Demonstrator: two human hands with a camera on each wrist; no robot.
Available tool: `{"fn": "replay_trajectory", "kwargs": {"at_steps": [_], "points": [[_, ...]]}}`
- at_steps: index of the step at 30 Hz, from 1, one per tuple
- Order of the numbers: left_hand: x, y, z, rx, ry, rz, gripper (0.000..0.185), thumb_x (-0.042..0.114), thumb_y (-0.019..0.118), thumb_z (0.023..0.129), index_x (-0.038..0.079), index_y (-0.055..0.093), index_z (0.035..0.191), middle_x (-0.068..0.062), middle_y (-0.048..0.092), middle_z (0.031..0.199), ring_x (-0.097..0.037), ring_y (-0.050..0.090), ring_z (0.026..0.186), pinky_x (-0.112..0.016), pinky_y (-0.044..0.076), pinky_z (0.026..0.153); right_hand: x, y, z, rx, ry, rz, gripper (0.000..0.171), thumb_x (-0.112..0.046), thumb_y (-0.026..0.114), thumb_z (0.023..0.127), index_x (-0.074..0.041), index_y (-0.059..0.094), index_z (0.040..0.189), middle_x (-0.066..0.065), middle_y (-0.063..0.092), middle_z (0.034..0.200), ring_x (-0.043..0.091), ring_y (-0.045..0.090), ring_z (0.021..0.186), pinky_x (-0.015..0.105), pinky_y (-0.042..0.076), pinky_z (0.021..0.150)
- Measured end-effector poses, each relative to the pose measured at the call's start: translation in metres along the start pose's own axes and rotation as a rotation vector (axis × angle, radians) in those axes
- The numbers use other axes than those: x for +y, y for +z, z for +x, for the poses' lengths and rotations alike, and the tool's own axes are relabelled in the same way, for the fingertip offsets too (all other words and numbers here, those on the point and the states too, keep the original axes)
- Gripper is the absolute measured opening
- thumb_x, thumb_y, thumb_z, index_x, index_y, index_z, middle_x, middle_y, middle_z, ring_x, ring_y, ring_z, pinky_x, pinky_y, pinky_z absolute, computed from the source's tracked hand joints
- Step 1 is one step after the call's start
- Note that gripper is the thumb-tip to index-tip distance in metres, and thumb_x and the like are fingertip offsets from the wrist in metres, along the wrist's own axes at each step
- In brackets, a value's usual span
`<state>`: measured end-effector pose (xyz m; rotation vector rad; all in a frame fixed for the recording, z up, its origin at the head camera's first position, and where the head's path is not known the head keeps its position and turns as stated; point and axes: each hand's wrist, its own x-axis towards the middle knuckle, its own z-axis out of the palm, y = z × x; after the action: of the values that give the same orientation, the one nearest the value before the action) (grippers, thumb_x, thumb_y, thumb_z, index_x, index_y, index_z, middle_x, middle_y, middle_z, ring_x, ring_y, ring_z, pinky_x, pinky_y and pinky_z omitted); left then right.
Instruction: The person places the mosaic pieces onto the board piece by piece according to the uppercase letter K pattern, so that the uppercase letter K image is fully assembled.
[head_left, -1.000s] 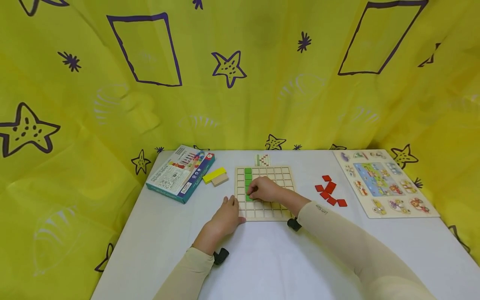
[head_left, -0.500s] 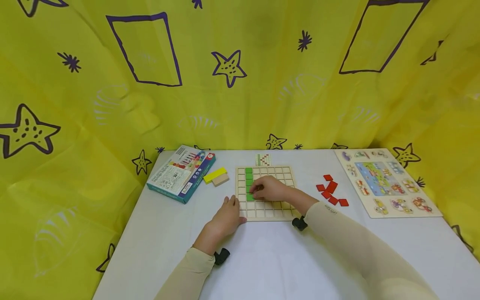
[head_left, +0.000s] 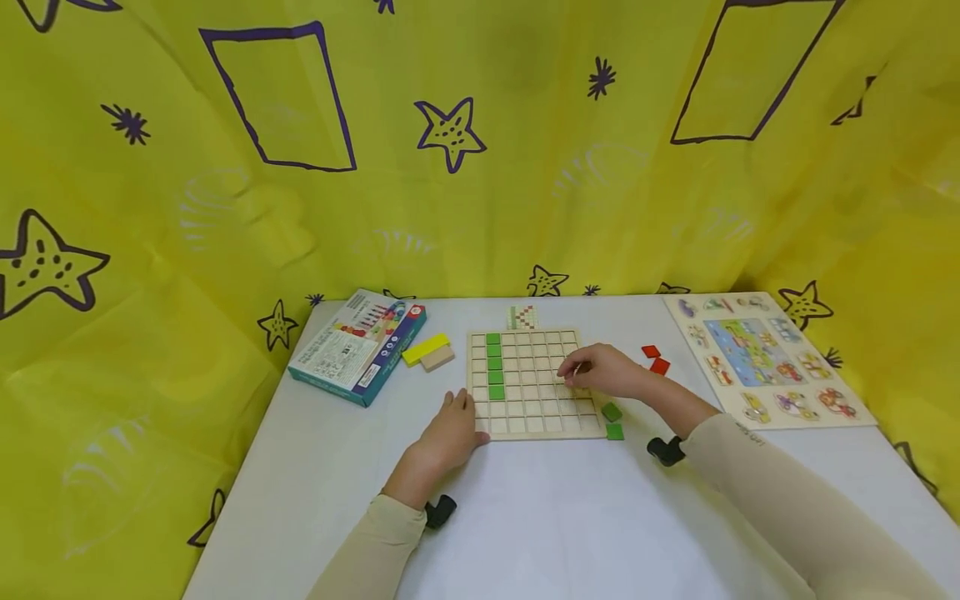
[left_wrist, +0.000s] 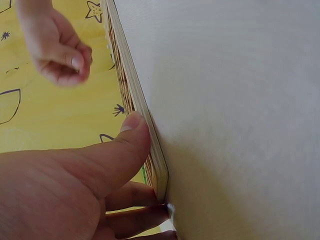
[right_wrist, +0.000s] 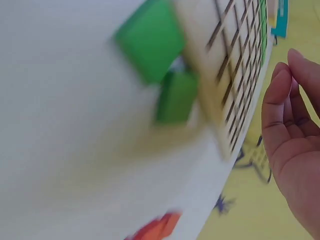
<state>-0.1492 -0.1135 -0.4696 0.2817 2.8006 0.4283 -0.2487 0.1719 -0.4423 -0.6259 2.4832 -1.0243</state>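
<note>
A wooden grid board (head_left: pixel 532 435) lies flat on the table in the head view. Several green square tiles (head_left: pixel 495 364) form a column near its left side. My left hand (head_left: pixel 447 435) rests at the board's front left corner. In the left wrist view the thumb (left_wrist: pixel 131 135) lies against the front edge, with the other fingers extended past the corner. Over the board's right side is my right hand (head_left: pixel 603 371), fingers loosely bent. In the right wrist view its fingertips (right_wrist: pixel 281 82) come close together and no tile shows between them. Two loose green tiles (head_left: pixel 612 412) lie beside the board's right edge.
Red tiles (head_left: pixel 651 352) lie beyond the right forearm, which may hide others. A picture puzzle board (head_left: pixel 780 396) is at the right. Left of the grid are a box (head_left: pixel 360 350) and yellow and plain blocks (head_left: pixel 426 348). A small pattern card (head_left: pixel 522 317) lies behind the grid.
My right hand has moved right from the green column, uncovering its tiles. Two loose green tiles now show at the right, and the forearm covers some red tiles. The left hand has stayed put.
</note>
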Motion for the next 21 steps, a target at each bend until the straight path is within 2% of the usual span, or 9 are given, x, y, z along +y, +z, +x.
{"fn": "replay_trajectory", "kwargs": {"at_steps": [4, 8, 14, 21], "points": [[0.0, 0.001, 0.0, 0.001, 0.007, -0.007, 0.074, 0.034, 0.063, 0.1, -0.013, 0.034, 0.15, -0.027, 0.028, 0.159, -0.043, 0.024, 0.148, -0.047, 0.03, 0.117, 0.022, -0.01, -0.019, 0.013, 0.051, 0.019, 0.015, -0.011, 0.073, 0.093, -0.004, 0.075, 0.105, 0.002, 0.069, 0.089, 0.02, 0.059, 0.081, 0.028, 0.052, 0.07], [0.0, -0.002, -0.001, 0.004, 0.01, -0.017, 0.075, 0.033, 0.064, 0.099, -0.013, 0.034, 0.149, -0.028, 0.028, 0.159, -0.043, 0.024, 0.148, -0.047, 0.03, 0.117, 0.039, -0.016, -0.036, 0.017, 0.054, 0.045, 0.018, -0.012, 0.076, 0.09, -0.003, 0.075, 0.106, 0.003, 0.07, 0.091, 0.02, 0.06, 0.081, 0.027, 0.052, 0.068], [-0.001, 0.0, -0.005, -0.005, -0.013, -0.053, 0.075, 0.032, 0.066, 0.098, -0.013, 0.033, 0.15, -0.027, 0.028, 0.159, -0.043, 0.022, 0.148, -0.048, 0.03, 0.117, 0.056, -0.006, -0.055, 0.03, 0.052, 0.046, 0.026, -0.012, 0.08, 0.087, -0.005, 0.075, 0.111, 0.004, 0.071, 0.104, 0.02, 0.061, 0.087, 0.026, 0.052, 0.073], [-0.001, 0.002, -0.002, 0.006, 0.005, -0.04, 0.075, 0.032, 0.065, 0.099, -0.014, 0.035, 0.149, -0.028, 0.029, 0.158, -0.044, 0.024, 0.147, -0.049, 0.032, 0.116, 0.064, -0.002, -0.062, 0.036, 0.048, 0.003, 0.021, -0.008, 0.078, 0.087, -0.009, 0.076, 0.108, 0.0, 0.068, 0.102, 0.019, 0.059, 0.093, 0.027, 0.052, 0.076]]}}
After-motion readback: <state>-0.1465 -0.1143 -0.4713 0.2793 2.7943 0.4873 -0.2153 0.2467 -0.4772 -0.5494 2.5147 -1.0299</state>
